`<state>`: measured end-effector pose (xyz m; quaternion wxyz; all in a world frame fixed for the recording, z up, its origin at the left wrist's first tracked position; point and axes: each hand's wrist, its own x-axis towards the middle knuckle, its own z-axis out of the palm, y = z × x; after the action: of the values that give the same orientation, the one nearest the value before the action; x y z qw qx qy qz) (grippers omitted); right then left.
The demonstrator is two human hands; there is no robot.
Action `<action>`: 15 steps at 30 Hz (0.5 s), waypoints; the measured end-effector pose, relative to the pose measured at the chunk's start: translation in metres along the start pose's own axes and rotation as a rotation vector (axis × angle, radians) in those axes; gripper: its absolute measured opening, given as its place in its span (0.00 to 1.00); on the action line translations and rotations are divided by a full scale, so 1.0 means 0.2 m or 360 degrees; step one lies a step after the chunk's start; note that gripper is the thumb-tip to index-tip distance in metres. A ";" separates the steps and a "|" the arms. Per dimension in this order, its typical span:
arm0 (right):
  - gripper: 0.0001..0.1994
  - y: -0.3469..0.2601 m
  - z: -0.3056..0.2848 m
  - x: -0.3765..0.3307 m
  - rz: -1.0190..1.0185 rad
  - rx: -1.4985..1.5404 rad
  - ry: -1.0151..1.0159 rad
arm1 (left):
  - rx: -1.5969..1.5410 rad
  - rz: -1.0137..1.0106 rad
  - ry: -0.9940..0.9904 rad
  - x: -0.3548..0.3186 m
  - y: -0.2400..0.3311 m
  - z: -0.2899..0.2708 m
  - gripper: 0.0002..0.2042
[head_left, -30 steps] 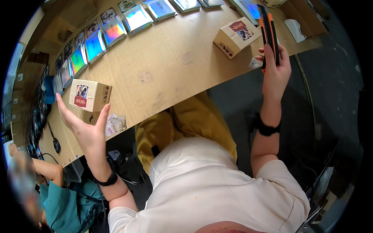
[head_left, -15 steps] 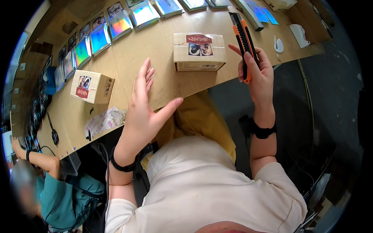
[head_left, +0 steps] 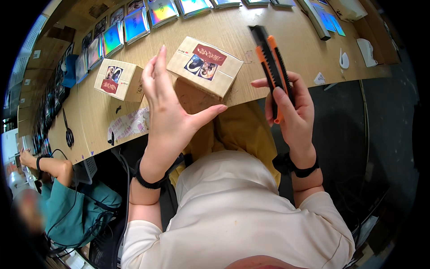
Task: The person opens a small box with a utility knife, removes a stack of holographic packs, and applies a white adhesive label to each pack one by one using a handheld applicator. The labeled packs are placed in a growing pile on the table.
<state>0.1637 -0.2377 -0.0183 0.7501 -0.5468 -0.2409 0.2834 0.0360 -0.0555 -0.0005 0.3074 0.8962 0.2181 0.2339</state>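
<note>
A tan cardboard box (head_left: 179, 58) with a red label and pictures on top lies turned at an angle near the table's front edge. Beside its left side, my left hand (head_left: 168, 101) is raised with fingers stretched up and thumb spread; whether it touches the box I cannot tell. My right hand (head_left: 293, 107) grips an orange and black utility knife (head_left: 274, 67), held upright off the table's edge to the right of the box. Left of my left hand sits a second, similar box (head_left: 117, 80).
Stacks of shiny holographic packs (head_left: 135, 25) line the table's back. Scissors (head_left: 68, 130) and a crumpled printed sheet (head_left: 127, 125) lie at the left front. White pieces (head_left: 343, 60) lie at the right. A person in a teal shirt (head_left: 67, 215) sits at the left.
The larger box has turned and shifted left. My left hand has risen beside it. The knife, still in my right hand, sits slightly lower and further left in view.
</note>
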 end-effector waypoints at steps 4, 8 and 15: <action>0.14 0.01 0.04 0.00 -0.0001 -0.0006 0.0106 | 0.0023 0.0041 -0.0032 0.02 0.02 0.05 0.59; 0.17 0.01 0.04 0.00 0.0063 -0.0036 0.0110 | -0.0018 0.0055 -0.0099 0.06 0.02 0.06 0.55; 0.16 0.03 -0.02 0.00 0.0052 0.0028 0.0062 | -0.0967 0.0097 -0.0703 0.12 -0.21 -0.20 0.38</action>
<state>0.1651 -0.2391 -0.0250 0.7548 -0.5493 -0.2149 0.2870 0.0235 0.0054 0.0072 0.5917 0.7992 0.0405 0.0980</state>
